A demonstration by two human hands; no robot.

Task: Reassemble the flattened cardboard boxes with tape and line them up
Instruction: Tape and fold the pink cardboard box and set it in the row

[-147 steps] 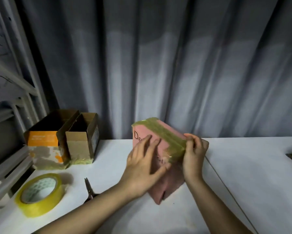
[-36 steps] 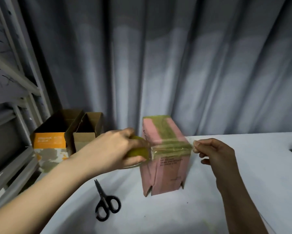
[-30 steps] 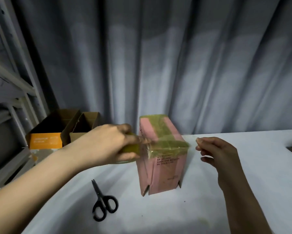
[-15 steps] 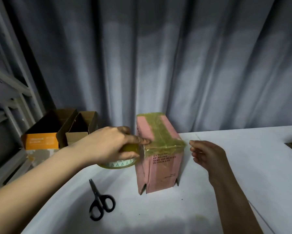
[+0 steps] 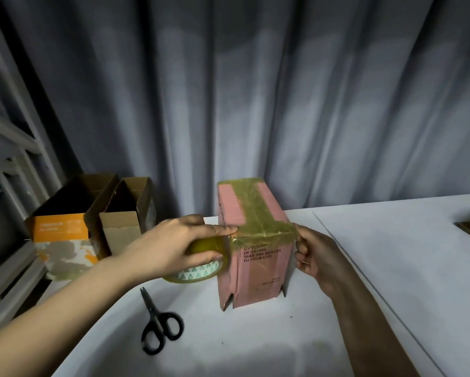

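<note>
Pink box [image 5: 258, 268] reading "TAKE THE BEAUTY TO YOUR LIFE", right hand [image 5: 314, 257] gripping it, left [image 5: 174, 247] clutching tape roll [image 5: 201, 263]

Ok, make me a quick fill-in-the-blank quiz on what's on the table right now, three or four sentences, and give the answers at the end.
1. The left hand grips the roll of ____ against the pink box.
2. The right hand presses the box's ____ side.
3. The black ____ lie on the table, in front of the roll.
4. The two open boxes stand to the ____ of the pink box.

Missing words: tape; right; scissors; left
</note>
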